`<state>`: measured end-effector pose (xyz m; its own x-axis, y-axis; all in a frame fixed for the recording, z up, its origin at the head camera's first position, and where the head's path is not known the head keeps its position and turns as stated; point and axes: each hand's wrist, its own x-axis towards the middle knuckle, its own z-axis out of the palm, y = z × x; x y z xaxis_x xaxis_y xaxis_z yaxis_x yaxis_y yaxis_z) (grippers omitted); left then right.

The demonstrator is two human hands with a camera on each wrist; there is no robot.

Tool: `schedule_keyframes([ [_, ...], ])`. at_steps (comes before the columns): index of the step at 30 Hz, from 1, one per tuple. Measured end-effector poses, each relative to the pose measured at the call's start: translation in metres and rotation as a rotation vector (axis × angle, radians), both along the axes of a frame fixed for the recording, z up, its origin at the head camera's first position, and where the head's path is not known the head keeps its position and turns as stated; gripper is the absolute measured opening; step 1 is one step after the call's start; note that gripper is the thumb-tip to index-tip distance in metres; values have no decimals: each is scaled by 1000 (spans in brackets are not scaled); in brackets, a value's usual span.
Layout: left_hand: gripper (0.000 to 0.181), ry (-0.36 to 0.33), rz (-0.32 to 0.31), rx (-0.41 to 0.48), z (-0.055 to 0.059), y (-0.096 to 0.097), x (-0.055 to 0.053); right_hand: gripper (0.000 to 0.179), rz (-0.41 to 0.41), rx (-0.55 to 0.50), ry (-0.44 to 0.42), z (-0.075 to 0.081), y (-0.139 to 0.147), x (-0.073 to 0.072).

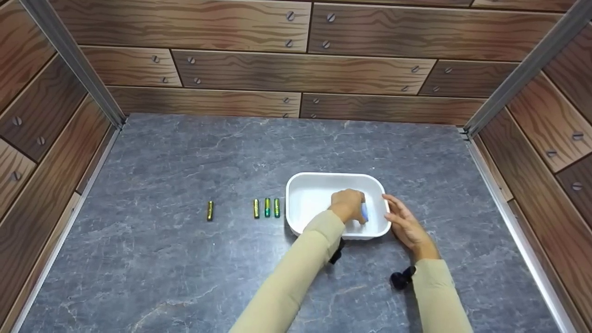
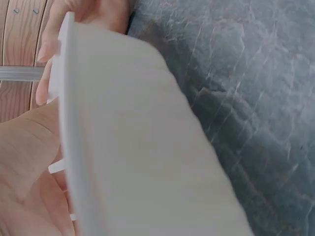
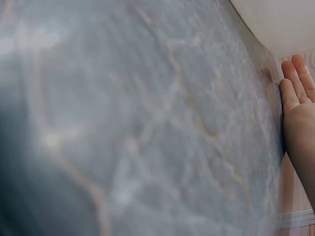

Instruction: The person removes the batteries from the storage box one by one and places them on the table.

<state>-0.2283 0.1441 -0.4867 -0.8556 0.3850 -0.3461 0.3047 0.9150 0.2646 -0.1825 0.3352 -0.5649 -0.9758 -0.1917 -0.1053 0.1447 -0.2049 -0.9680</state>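
A white rectangular tub (image 1: 303, 203) with rounded corners stands on the grey marbled surface. My left hand (image 1: 347, 205) reaches down into its right half, fingers curled round a small item with a pale blue part (image 1: 364, 212). Most of that item is hidden by the hand, so its kind cannot be told. In the left wrist view, the tub's outer wall (image 2: 133, 123) covers much of the picture. At the tub's right end, my right hand (image 1: 409, 226) touches the rim with extended fingers, which also look straight in the right wrist view.
Three green-and-gold AA-size batteries (image 1: 267, 207) lie side by side left of the tub. Another gold battery (image 1: 210, 211) lies farther left. Wood-patterned walls (image 1: 240, 69) with metal edge strips (image 1: 513, 236) enclose the surface at the back and sides.
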Motion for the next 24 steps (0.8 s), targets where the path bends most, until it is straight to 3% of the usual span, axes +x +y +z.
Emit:
schedule_keyframes([
  [10, 56, 3, -76, -11, 15, -12, -9, 48, 20, 2, 13, 1, 0, -1],
  [16, 55, 19, -91, 17, 24, -23, -10, 48, 66, -35, 48, -1, 3, -1],
  [24, 56, 14, -107, 40, 31, -38, -9, 47, 54, -42, 39, -2, 2, -1],
])
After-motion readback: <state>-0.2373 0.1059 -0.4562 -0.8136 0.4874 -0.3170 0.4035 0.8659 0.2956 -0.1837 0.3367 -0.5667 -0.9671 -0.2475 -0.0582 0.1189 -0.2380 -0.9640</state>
